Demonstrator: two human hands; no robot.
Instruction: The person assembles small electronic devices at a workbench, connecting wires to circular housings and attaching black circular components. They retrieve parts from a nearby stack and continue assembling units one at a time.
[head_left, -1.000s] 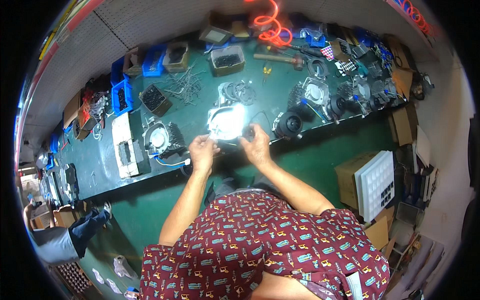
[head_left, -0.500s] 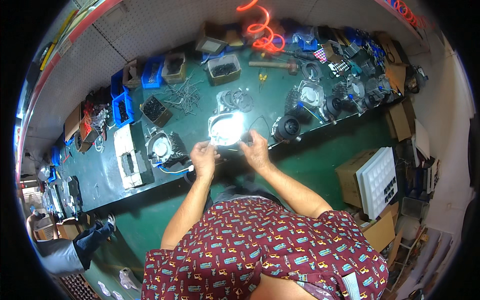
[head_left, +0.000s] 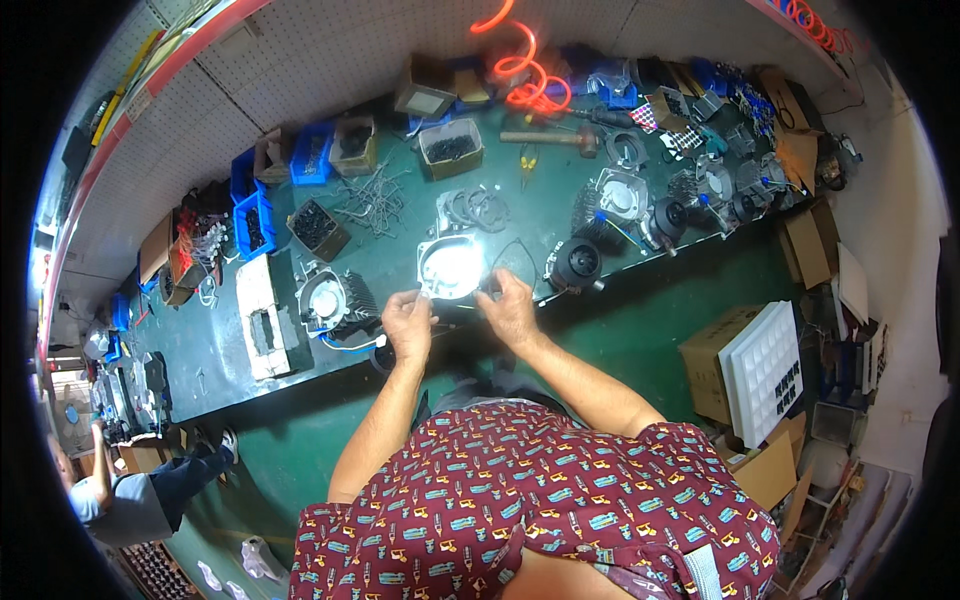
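Observation:
A round silver metal housing (head_left: 437, 288), its middle washed out by glare, is at the bench's near edge in front of me. My left hand (head_left: 408, 325) is closed in a pinch at the housing's lower left rim; what its fingertips hold is too small to make out. On the other side, my right hand (head_left: 511, 308) has its fingers pinched together by the lower right rim, on a thin black wire (head_left: 516, 241) that loops up over the bench. Behind the housing lie flat grey metal rings (head_left: 486, 209).
Left of my hands sits a finned motor unit (head_left: 328, 300) with loose wires, beside a pale slotted plate (head_left: 258, 318). Several similar units (head_left: 622, 198) and a black round motor (head_left: 575, 262) stand rightward. Screw boxes (head_left: 450, 148), a hammer (head_left: 548, 136) and an orange coiled hose (head_left: 535, 75) are behind.
The bright glare has shifted from the housing's right side to its middle. Both hands stay at its lower rim, with slight finger movement. The view has shifted slightly.

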